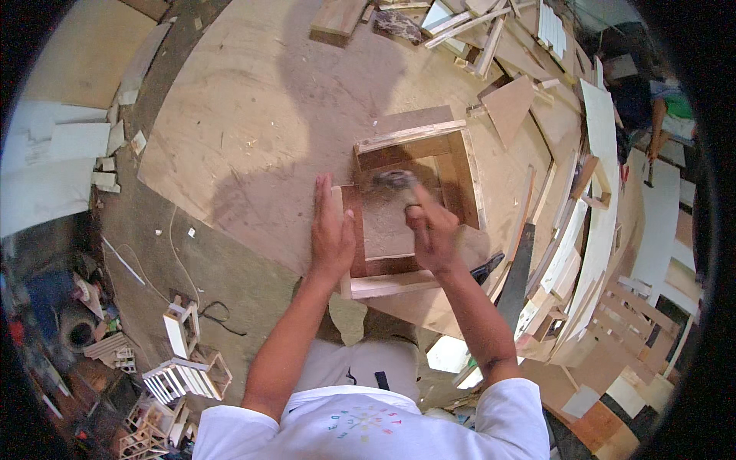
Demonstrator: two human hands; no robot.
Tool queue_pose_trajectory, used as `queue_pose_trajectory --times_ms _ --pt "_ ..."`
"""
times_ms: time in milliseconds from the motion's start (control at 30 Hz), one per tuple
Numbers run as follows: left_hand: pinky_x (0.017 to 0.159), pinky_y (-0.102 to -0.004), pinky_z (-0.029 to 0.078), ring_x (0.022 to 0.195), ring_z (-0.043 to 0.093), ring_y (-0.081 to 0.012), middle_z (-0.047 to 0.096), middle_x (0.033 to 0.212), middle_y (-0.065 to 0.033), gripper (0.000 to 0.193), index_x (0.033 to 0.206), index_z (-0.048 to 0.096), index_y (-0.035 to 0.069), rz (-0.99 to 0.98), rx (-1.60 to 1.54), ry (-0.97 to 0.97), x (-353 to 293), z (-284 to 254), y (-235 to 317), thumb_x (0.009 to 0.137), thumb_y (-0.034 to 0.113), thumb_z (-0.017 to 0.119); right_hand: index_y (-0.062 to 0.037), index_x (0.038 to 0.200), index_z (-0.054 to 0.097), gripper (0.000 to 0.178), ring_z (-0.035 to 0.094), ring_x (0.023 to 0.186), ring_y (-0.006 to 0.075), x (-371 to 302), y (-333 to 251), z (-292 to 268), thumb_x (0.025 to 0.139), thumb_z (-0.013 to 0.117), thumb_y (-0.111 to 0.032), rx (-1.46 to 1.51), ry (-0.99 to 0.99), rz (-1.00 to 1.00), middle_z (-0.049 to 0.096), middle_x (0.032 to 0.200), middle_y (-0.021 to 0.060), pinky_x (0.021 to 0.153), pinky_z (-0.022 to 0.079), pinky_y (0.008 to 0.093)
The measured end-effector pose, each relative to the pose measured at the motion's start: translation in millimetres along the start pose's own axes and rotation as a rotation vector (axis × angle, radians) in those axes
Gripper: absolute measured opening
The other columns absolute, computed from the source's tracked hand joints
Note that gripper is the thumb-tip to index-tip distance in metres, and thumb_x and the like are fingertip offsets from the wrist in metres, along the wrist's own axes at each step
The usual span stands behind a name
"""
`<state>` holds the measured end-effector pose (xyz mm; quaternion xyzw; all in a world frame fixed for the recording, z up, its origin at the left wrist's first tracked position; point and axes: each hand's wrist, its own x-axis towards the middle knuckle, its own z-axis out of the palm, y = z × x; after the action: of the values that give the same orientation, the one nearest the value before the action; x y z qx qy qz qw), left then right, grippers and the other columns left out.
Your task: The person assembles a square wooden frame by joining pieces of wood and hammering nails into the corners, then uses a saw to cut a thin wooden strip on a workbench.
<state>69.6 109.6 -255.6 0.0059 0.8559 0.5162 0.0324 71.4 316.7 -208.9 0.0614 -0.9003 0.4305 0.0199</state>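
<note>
A rectangular wooden box frame (387, 287) lies on a large plywood sheet in front of me, with an inner ledge showing inside its walls. My left hand (333, 234) grips its left wall, fingers stretched along the outer side and thumb over the top edge. In my right hand (435, 234) is a hammer (393, 180), its dark head blurred by motion above the frame's opening. The fingers wrap round the handle, most of which they hide. Whether the hammer head touches anything, I cannot tell.
Right of the frame lies a handsaw (515, 268) by a dark-handled object (487, 268). Wood scraps (491, 38) pile up at the far right. Small wooden crates (180, 379) stand at lower left. At the right edge another person's hand (655, 146) holds a hammer (649, 175).
</note>
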Motion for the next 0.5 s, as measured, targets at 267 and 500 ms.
queue_pose_trajectory --times_ms 267,500 --pt "0.114 -0.0466 0.041 0.138 0.049 -0.0457 0.047 0.151 -0.0297 0.075 0.16 0.026 0.002 -0.197 -0.083 -0.066 11 -13 39 0.091 0.004 0.055 -0.0057 0.133 0.061 0.04 0.045 0.056 0.0036 -75 -31 -17 0.105 0.057 -0.034 0.498 0.622 0.626 0.057 0.074 -0.0028 0.048 0.036 0.0219" --pt "0.107 -0.0449 0.046 0.13 0.057 -0.0417 0.053 0.144 -0.0319 0.074 0.159 0.032 0.004 -0.317 0.008 0.014 48 2 50 0.088 0.003 0.056 -0.004 0.139 0.056 0.039 0.041 0.054 0.0025 -85 -46 -34 0.103 0.061 -0.019 0.404 0.937 0.711 0.055 0.08 -0.0012 0.046 0.032 0.0189"
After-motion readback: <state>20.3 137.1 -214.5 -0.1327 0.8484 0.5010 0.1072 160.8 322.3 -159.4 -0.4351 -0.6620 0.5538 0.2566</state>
